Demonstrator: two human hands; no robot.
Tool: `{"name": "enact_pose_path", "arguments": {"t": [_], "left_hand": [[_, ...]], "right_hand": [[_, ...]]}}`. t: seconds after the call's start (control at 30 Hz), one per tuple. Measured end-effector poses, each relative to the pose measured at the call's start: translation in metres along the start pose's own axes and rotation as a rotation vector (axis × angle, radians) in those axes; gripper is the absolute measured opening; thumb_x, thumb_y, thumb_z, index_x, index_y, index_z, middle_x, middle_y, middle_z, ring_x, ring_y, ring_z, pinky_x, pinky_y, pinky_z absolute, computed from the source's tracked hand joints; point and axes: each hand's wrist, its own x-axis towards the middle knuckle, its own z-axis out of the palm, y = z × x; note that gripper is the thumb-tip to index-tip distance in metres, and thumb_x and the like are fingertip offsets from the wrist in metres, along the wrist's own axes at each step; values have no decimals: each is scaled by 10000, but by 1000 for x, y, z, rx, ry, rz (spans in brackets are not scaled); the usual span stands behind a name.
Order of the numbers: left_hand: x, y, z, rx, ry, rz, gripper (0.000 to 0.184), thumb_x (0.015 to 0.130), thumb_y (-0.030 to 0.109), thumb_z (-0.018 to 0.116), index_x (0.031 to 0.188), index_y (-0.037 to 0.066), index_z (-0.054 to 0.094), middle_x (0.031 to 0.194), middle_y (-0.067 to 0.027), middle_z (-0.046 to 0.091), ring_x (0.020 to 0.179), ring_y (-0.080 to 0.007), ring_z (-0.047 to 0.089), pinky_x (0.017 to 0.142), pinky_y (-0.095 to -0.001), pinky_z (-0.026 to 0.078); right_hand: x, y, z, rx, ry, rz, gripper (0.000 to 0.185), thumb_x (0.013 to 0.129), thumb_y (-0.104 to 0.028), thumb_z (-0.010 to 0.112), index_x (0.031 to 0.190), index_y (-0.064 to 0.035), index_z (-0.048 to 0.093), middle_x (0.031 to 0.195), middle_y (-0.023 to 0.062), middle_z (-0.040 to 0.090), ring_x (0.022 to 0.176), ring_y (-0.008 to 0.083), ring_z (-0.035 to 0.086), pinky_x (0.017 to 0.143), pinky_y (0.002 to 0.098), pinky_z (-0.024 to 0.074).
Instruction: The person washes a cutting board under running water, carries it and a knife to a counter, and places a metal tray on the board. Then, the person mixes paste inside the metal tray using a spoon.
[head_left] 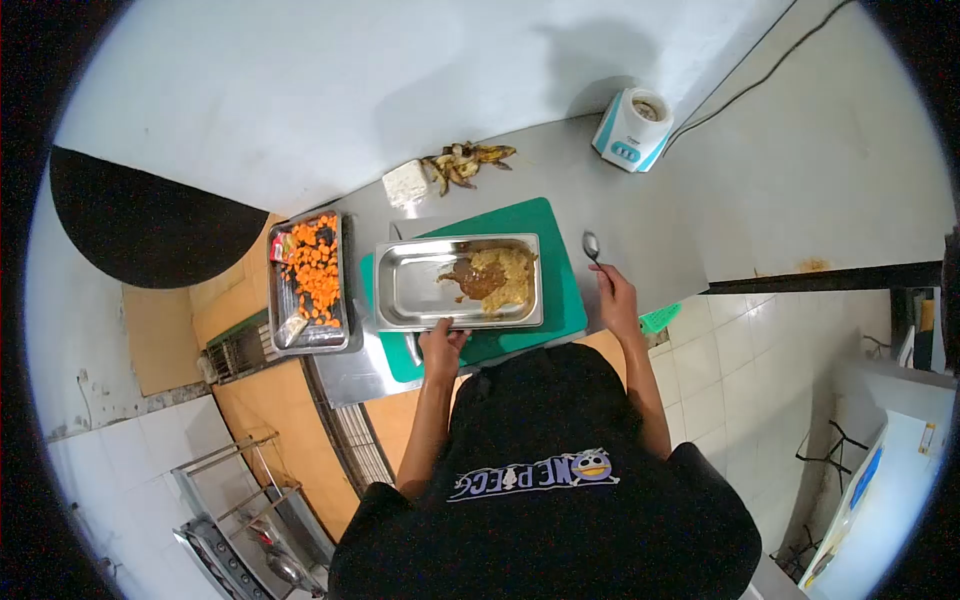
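A rectangular steel pan [410, 285] lies across a green cutting board [562, 300]. At its right end are a yellowish mash [512, 275] and a brown paste [470, 281]. My left hand [442, 348] is closed on the pan's near rim, left of its middle. To the right of the board, my right hand [615, 295] is closed around the handle of a metal spoon [591, 246], whose bowl points away from me, above the steel table. Part of a knife [414, 350] shows beside my left hand on the board.
At the left stands a tray [346, 300] of cut orange pieces with small packets. Behind the board lie a white block [405, 184] and banana peels [465, 165]. A white and teal blender base [634, 130] with a cord stands at the back right of the steel table [660, 230].
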Motion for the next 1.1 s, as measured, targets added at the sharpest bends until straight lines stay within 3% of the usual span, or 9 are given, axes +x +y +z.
{"name": "enact_pose_path", "arguments": {"t": [0.2, 0.33, 0.4, 0.57, 0.63, 0.77, 0.9, 0.93, 1.1], "left_hand": [[-61, 23, -1, 233, -140, -63, 364, 953, 229, 683, 1173, -33, 560, 1101, -133, 643, 835, -232, 697, 696, -364, 625], [-47, 21, -39, 568, -395, -152, 357, 970, 338, 655, 1148, 31, 615, 1048, -73, 673, 820, -196, 697, 689, -331, 568], [-60, 28, -44, 608, -430, -91, 359, 972, 371, 641, 1111, 41, 633, 1026, -68, 679, 808, -195, 697, 674, -319, 548], [-49, 32, -61, 763, -371, -4, 366, 961, 428, 624, 982, 67, 678, 868, -80, 697, 704, -214, 682, 622, -327, 511], [-61, 54, -57, 1390, 105, 434, 333, 948, 387, 638, 890, 60, 665, 703, -98, 657, 606, -239, 642, 588, -351, 482], [-42, 80, -77, 985, 429, 864, 382, 919, 413, 653, 816, 46, 618, 686, -111, 651, 576, -286, 615, 572, -414, 445], [-7, 83, -77, 1163, 368, 1149, 372, 902, 363, 694, 1108, 56, 657, 777, -128, 682, 659, -331, 646, 614, -445, 471], [-10, 88, -78, 1241, 217, 822, 463, 904, 326, 697, 1259, 45, 602, 818, -168, 692, 718, -374, 662, 652, -443, 499], [-26, 97, -67, 1100, 82, 513, 406, 931, 256, 670, 1232, -5, 588, 887, -210, 694, 773, -286, 680, 690, -379, 513]], "right_hand": [[18, -4, 22, -64, -69, -97, 265, 963, -77, 520, 1195, -31, 640, 825, 227, 663, 747, 383, 657, 706, 430, 506], [33, 14, 23, -157, -3, -196, 283, 954, -71, 519, 1209, -30, 633, 858, 233, 668, 766, 367, 665, 722, 433, 515], [40, 18, 21, -216, 2, -163, 322, 927, -30, 505, 1224, -19, 631, 796, 138, 643, 716, 227, 624, 699, 342, 511], [38, 11, 24, -156, 3, -43, 301, 937, -89, 551, 1221, -46, 644, 914, 233, 693, 777, 354, 671, 744, 434, 525], [39, 7, 24, -164, 15, -35, 301, 933, -100, 564, 1219, -49, 646, 898, 220, 696, 765, 351, 668, 737, 435, 522], [46, 28, 29, -202, 56, -11, 299, 930, -116, 578, 1215, -65, 652, 874, 213, 696, 755, 341, 669, 730, 441, 521], [53, 37, 25, -247, 45, -20, 307, 943, -120, 554, 1235, -101, 648, 855, 215, 691, 763, 357, 674, 726, 458, 518], [54, 37, 24, -248, 39, -26, 307, 943, -120, 554, 1235, -101, 648, 855, 215, 691, 763, 357, 674, 726, 458, 518], [50, 29, 23, -276, 4, 54, 250, 967, -155, 538, 1187, -78, 627, 859, 220, 685, 796, 401, 675, 738, 480, 515]]}}
